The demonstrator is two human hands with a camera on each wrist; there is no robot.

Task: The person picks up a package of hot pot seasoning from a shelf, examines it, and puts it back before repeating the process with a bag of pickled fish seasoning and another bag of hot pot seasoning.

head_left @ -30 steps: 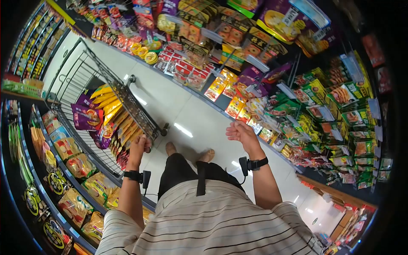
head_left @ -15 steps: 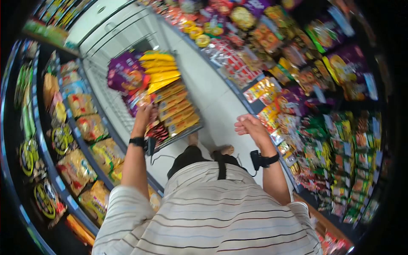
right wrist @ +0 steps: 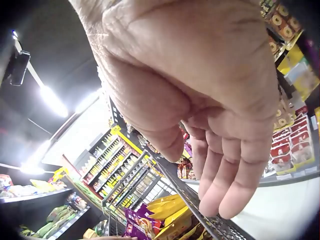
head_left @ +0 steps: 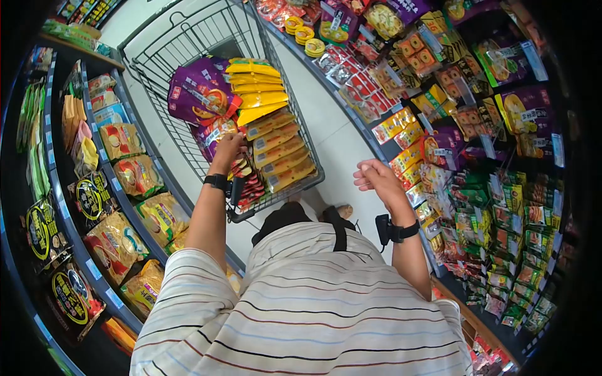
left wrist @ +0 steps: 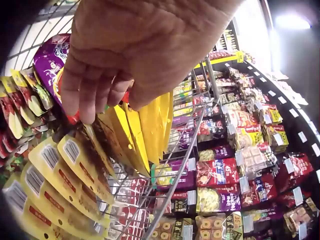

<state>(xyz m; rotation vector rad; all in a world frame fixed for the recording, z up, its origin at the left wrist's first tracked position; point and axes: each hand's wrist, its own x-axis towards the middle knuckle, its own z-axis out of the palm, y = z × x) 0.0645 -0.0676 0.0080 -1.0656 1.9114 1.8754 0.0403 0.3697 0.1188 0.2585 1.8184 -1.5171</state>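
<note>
My left hand (head_left: 231,150) is over the wire shopping cart (head_left: 310,183), its fingers pointing down among the packets. In the left wrist view the fingers lie close to yellow packets (left wrist: 157,125) and above a row of clear-fronted yellow packs (left wrist: 65,180) with barcodes. Purple bags (head_left: 194,94) lie further forward in the cart, and small red packets (head_left: 249,188) are at its near left corner. To the right of the cart, my right hand (head_left: 379,178) hangs in the air with loosely bent fingers, holding nothing.
On the right, a long shelf (head_left: 351,109) carries hanging snack packets. A tiered shelf (head_left: 94,250) of bagged food runs along the left, near the cart's side. Pale floor (head_left: 326,119) shows between the cart and the right shelf.
The cart has swung round and shifted rightward in the head view. My left hand has moved from its near edge to over the packets. My right hand stays empty.
</note>
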